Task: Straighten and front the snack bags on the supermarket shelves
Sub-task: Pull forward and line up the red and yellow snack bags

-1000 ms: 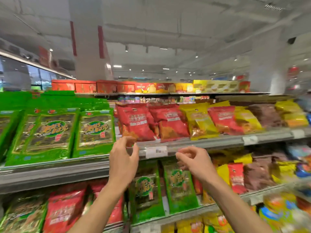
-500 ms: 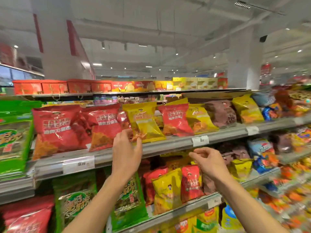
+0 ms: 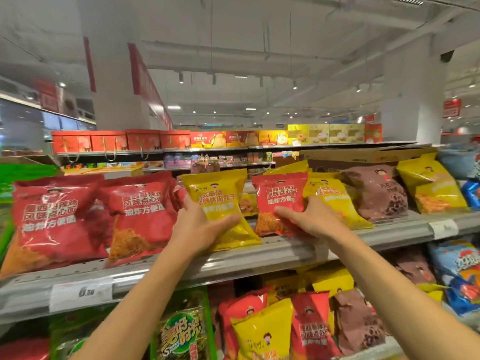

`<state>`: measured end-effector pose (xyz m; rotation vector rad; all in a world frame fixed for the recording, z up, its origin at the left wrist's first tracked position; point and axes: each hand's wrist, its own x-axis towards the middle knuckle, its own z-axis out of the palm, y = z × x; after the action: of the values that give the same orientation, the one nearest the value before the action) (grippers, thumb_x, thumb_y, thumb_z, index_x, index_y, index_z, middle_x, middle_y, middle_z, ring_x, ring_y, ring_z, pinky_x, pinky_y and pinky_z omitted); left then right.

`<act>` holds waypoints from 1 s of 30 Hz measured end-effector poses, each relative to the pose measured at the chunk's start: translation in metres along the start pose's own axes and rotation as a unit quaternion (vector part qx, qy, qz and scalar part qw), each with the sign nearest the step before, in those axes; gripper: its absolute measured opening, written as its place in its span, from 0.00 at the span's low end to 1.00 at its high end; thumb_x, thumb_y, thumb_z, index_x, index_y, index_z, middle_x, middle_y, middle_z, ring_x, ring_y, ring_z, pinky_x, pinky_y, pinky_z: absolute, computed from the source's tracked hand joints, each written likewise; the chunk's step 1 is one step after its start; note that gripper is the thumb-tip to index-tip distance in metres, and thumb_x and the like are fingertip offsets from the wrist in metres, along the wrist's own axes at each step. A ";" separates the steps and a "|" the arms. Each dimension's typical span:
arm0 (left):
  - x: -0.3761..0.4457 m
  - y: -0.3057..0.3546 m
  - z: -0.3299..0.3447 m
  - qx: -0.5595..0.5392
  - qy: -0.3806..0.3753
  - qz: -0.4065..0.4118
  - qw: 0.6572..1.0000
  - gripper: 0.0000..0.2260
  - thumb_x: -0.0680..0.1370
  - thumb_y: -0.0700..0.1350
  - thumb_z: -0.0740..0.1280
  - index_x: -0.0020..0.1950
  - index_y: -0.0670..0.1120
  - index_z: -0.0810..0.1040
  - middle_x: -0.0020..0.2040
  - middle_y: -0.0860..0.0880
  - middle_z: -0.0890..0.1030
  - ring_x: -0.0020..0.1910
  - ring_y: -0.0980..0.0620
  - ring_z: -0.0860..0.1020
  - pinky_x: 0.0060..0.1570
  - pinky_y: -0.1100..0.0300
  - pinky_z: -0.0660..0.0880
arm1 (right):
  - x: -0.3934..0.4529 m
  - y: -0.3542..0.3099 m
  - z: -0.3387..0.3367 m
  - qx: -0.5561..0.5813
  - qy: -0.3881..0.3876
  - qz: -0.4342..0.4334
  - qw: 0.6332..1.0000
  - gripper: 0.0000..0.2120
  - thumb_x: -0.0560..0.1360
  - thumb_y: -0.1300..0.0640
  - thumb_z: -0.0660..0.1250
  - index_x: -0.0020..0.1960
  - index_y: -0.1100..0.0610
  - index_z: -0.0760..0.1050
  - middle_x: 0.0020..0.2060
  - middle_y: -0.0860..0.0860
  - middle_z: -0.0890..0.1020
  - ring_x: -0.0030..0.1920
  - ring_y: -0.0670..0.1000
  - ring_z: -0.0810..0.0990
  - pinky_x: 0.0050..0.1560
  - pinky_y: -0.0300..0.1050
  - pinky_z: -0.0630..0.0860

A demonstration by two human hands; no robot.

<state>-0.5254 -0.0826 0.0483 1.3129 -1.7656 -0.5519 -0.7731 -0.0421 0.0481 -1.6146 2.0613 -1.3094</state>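
While both arms reach up to the grey shelf [image 3: 259, 258], each hand grips one snack bag. The left hand [image 3: 200, 227] is wrapped around the bottom of a yellow bag [image 3: 218, 201], with the thumb pressed on the front. The right hand [image 3: 309, 216] holds a red bag [image 3: 279, 196] by its right side (the fingers go behind it, so they are hidden). Both bags stand on the shelf, side by side, in the middle of the row. Two bigger red bags [image 3: 62, 219] lean to the left of them. Another yellow bag [image 3: 335, 201] and a brown bag [image 3: 376, 196] sit to the right. A white price tag [image 3: 81, 293] is stuck on the shelf edge. More bags fill the shelf below.
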 end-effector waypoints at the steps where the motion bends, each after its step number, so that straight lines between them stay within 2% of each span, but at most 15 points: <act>1: 0.002 0.000 -0.001 0.010 -0.012 -0.010 1.000 0.55 0.59 0.70 0.75 0.76 0.40 0.60 0.69 0.41 0.73 0.66 0.41 0.74 0.65 0.45 0.73 | 0.008 -0.001 0.001 0.003 -0.032 0.000 0.999 0.20 0.68 0.35 0.75 0.49 0.48 0.77 0.49 0.47 0.83 0.46 0.48 0.80 0.50 0.47 0.76; 2: 0.004 -0.001 -0.002 0.013 -0.026 -0.018 0.999 0.53 0.58 0.71 0.75 0.72 0.39 0.67 0.65 0.39 0.76 0.62 0.41 0.77 0.62 0.46 0.75 | 0.014 -0.002 0.001 0.011 -0.057 -0.005 0.998 0.20 0.67 0.35 0.76 0.50 0.47 0.78 0.49 0.46 0.83 0.46 0.47 0.80 0.48 0.45 0.75; 4: 0.005 -0.002 -0.003 -0.015 -0.049 -0.024 0.998 0.42 0.59 0.68 0.76 0.59 0.37 0.77 0.49 0.42 0.83 0.44 0.48 0.81 0.45 0.54 0.79 | 0.024 -0.004 0.000 0.031 -0.096 -0.021 0.995 0.22 0.65 0.36 0.78 0.53 0.45 0.78 0.48 0.43 0.82 0.46 0.44 0.79 0.43 0.41 0.73; 5: 0.005 -0.002 -0.003 -0.035 -0.057 -0.025 0.997 0.37 0.61 0.65 0.77 0.54 0.36 0.79 0.40 0.44 0.83 0.35 0.50 0.79 0.37 0.56 0.76 | 0.029 -0.004 0.001 0.041 -0.113 -0.026 0.992 0.22 0.64 0.36 0.78 0.53 0.44 0.77 0.47 0.41 0.81 0.46 0.43 0.79 0.41 0.40 0.72; 6: 0.005 -0.002 -0.003 -0.047 -0.062 -0.027 0.997 0.34 0.62 0.64 0.78 0.53 0.36 0.79 0.37 0.45 0.82 0.32 0.51 0.77 0.35 0.56 0.74 | 0.032 -0.002 0.002 0.054 -0.125 -0.026 0.990 0.23 0.64 0.38 0.79 0.53 0.44 0.77 0.47 0.41 0.81 0.46 0.42 0.79 0.40 0.39 0.71; 9: 0.005 0.000 -0.002 -0.054 -0.048 -0.052 0.996 0.39 0.60 0.63 0.80 0.61 0.42 0.73 0.48 0.46 0.83 0.44 0.49 0.81 0.46 0.51 0.80 | 0.040 0.004 0.009 0.088 -0.130 -0.047 0.987 0.30 0.65 0.44 0.82 0.62 0.47 0.74 0.52 0.44 0.83 0.50 0.45 0.81 0.50 0.42 0.77; 11: 0.001 0.002 -0.001 -0.055 -0.016 -0.074 0.996 0.41 0.58 0.63 0.81 0.62 0.48 0.68 0.52 0.48 0.82 0.50 0.47 0.81 0.50 0.50 0.80 | 0.038 0.007 0.014 0.099 -0.113 -0.067 0.986 0.34 0.65 0.47 0.82 0.65 0.50 0.71 0.49 0.42 0.83 0.45 0.41 0.82 0.45 0.38 0.77; 13: -0.002 0.004 0.000 -0.063 0.006 -0.076 0.995 0.40 0.55 0.63 0.81 0.59 0.51 0.68 0.51 0.50 0.81 0.49 0.50 0.81 0.45 0.54 0.79 | 0.038 0.009 0.015 0.111 -0.104 -0.078 0.985 0.35 0.64 0.47 0.83 0.66 0.50 0.69 0.49 0.42 0.83 0.44 0.41 0.82 0.43 0.38 0.78; 15: -0.004 0.007 -0.001 -0.090 0.031 -0.070 0.993 0.37 0.54 0.59 0.82 0.56 0.52 0.69 0.49 0.51 0.82 0.44 0.53 0.83 0.36 0.60 0.77 | 0.039 0.011 0.013 0.116 -0.111 -0.088 0.983 0.35 0.64 0.46 0.83 0.66 0.49 0.71 0.53 0.46 0.84 0.51 0.47 0.83 0.55 0.49 0.80; 17: -0.006 0.010 -0.003 -0.121 0.064 -0.064 0.989 0.34 0.55 0.54 0.83 0.54 0.51 0.71 0.46 0.50 0.83 0.36 0.56 0.84 0.29 0.64 0.76 | 0.037 0.010 0.008 0.111 -0.105 -0.105 0.983 0.31 0.65 0.46 0.82 0.64 0.49 0.75 0.54 0.47 0.84 0.53 0.50 0.83 0.59 0.54 0.79; 21: -0.011 0.019 -0.003 -0.141 0.096 -0.052 0.984 0.22 0.61 0.49 0.83 0.50 0.49 0.79 0.37 0.50 0.86 0.30 0.55 0.83 0.28 0.62 0.78 | 0.033 0.011 -0.016 0.135 -0.045 -0.133 0.981 0.19 0.67 0.46 0.81 0.54 0.50 0.81 0.44 0.48 0.87 0.44 0.51 0.85 0.47 0.50 0.81; 23: -0.011 0.025 0.003 -0.145 0.103 -0.043 0.983 0.19 0.62 0.48 0.82 0.49 0.49 0.81 0.38 0.50 0.86 0.33 0.51 0.84 0.33 0.57 0.82 | 0.035 0.016 -0.030 0.202 -0.019 -0.136 0.970 0.12 0.67 0.49 0.81 0.46 0.52 0.82 0.33 0.48 0.86 0.32 0.46 0.84 0.33 0.41 0.78; 25: -0.008 0.031 0.015 -0.146 0.108 -0.034 0.983 0.19 0.63 0.47 0.82 0.50 0.49 0.81 0.40 0.51 0.86 0.36 0.51 0.85 0.33 0.58 0.82 | 0.038 0.023 -0.047 0.235 0.002 -0.145 0.961 0.11 0.68 0.52 0.81 0.43 0.51 0.80 0.27 0.41 0.83 0.24 0.39 0.80 0.24 0.29 0.71; 27: -0.005 0.038 0.032 -0.151 0.106 -0.028 0.983 0.21 0.62 0.48 0.83 0.51 0.51 0.79 0.41 0.52 0.86 0.36 0.56 0.84 0.31 0.63 0.79 | 0.039 0.030 -0.063 0.249 0.004 -0.154 0.956 0.11 0.68 0.53 0.81 0.44 0.50 0.79 0.28 0.37 0.83 0.25 0.37 0.80 0.24 0.27 0.70; 30: 0.004 0.051 0.065 -0.139 0.078 -0.029 0.987 0.24 0.61 0.50 0.84 0.52 0.52 0.78 0.44 0.51 0.86 0.39 0.55 0.84 0.34 0.61 0.80 | 0.037 0.043 -0.081 0.243 0.000 -0.145 0.959 0.14 0.66 0.50 0.81 0.48 0.49 0.81 0.37 0.44 0.87 0.35 0.48 0.86 0.39 0.45 0.82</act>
<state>-0.6081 -0.0764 0.0530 1.1808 -1.4669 -0.6827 -0.8675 -0.0326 0.0765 -1.7086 1.3743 -1.7385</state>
